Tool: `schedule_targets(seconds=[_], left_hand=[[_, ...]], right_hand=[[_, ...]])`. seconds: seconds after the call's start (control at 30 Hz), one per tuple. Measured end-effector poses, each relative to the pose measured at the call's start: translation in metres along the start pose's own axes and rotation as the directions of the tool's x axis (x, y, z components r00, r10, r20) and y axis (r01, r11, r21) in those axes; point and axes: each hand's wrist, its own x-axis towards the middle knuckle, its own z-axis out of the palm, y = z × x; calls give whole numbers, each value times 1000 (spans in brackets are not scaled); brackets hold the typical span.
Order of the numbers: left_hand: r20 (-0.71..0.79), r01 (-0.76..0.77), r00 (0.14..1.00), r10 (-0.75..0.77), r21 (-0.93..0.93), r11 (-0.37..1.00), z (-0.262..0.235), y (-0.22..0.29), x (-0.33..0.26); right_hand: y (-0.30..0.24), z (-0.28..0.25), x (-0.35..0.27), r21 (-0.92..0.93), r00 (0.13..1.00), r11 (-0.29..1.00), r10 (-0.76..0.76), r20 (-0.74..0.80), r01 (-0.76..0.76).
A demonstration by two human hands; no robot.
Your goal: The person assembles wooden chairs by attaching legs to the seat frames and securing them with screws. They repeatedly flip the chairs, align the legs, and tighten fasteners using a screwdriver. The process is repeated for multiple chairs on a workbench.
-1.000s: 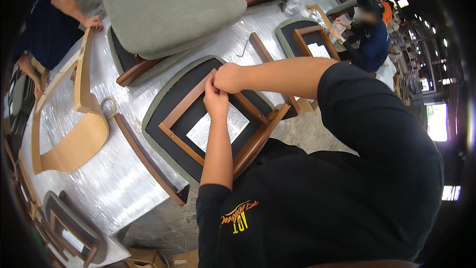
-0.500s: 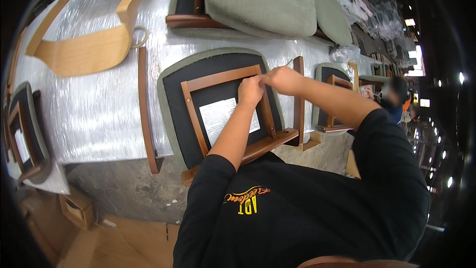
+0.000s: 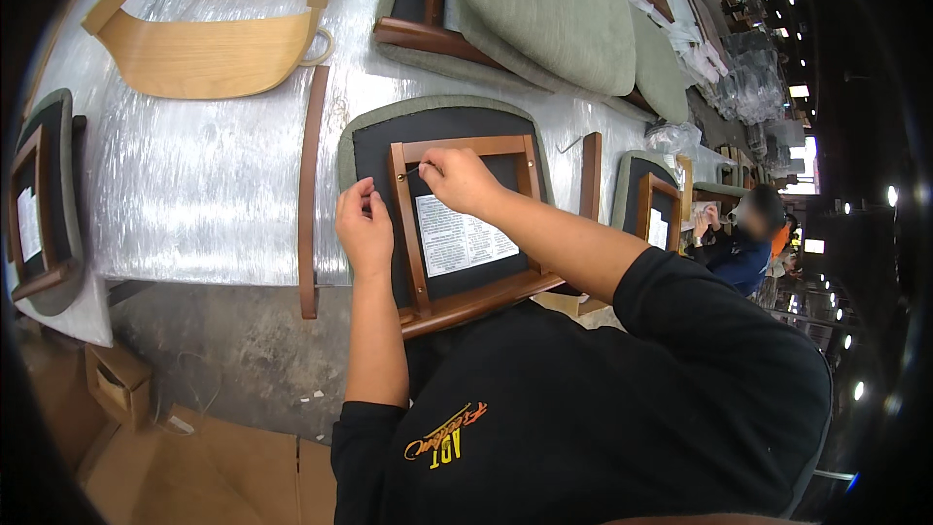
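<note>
Seat (image 3: 447, 121), underside up, at the near edge of the film-wrapped worktop (image 3: 194, 204). Bore a brown wooden frame (image 3: 408, 233) on its black base, with a printed sheet (image 3: 466, 238) inside the frame. Pinched a thin metal piece (image 3: 414, 171) in the fingers of the right hand (image 3: 457, 180), at or very near the hole (image 3: 401, 176) by the frame's far left corner; could not tell if screw or tool. Held the left hand (image 3: 364, 224) just outside the frame's left side, fingers curled toward the thumb; could not tell if empty or gripping something small.

Seemed to be working on a fastening at that corner. Probably called next for lining the metal piece up straight with the hole and steadying the frame.

Crossed the frame's lower right part with the right forearm, hiding some of it; saw nothing lying over the hole itself. Noted a left bar (image 3: 311, 194) and a right bar (image 3: 591, 175) flanking the seat, with a bent rod (image 3: 573, 143) near the latter. Saw beyond these stacked cushions (image 3: 544, 10), a pale chair back (image 3: 214, 58) and, off right, a co-worker (image 3: 748, 258).
</note>
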Motion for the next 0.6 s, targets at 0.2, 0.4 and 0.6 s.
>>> schedule_targets(seconds=[0.2, 0.4, 0.6], left_hand=[[177, -58, 981, 74, -89, 994, 13, 2, 3], [161, -328, 938, 306, 129, 936, 29, -15, 17], [187, -367, 921, 343, 111, 924, 26, -21, 21]], right_hand=[[-28, -13, -4, -148, 992, 983, -98, 78, 109], [-55, -9, 21, -337, 968, 934, -29, 249, 115], [-38, -21, 47, -421, 754, 783, -91, 651, 458]])
